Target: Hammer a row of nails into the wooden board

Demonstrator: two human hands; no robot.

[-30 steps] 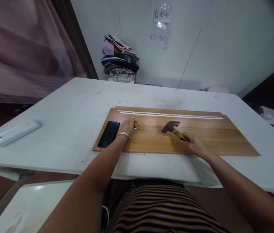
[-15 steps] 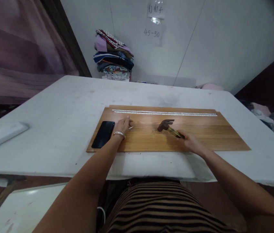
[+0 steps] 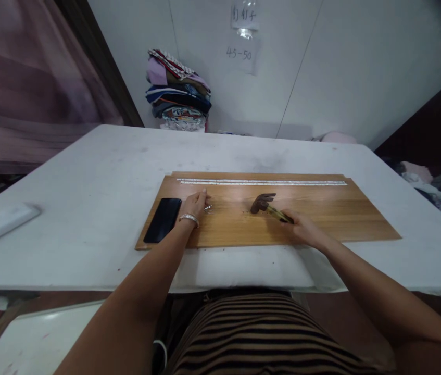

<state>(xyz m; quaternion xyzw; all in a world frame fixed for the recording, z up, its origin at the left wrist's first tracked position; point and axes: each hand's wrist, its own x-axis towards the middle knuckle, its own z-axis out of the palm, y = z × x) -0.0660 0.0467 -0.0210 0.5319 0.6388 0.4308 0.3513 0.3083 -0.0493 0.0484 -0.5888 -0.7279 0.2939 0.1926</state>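
Note:
My right hand [image 3: 301, 227] is wrapped around the yellow-and-black handle of a claw hammer [image 3: 262, 203]. The hammer's brown, rusty-looking head is over the middle of a wooden board [image 3: 322, 208], its claw pointing away to the right. At the board's left part is my left hand [image 3: 194, 204], a bracelet on its wrist. Its fingers are drawn together, and what they hold, if anything, is hidden. Several loose nails [image 3: 209, 209] lie on the wood right beside these fingers. Small dark specks show on the board near the hammer head.
A black phone [image 3: 162, 220] lies on the board's left end. Two white measuring strips [image 3: 263, 182] run along its far edge. The board rests on a white table [image 3: 87, 208]. A white object [image 3: 3, 226] is at the far left, and folded clothes [image 3: 179, 91] are stacked by the wall.
The view has shifted slightly, so the board and table appear a little lower and to the left. Both hands and the hammer keep nearly the same places over the board.

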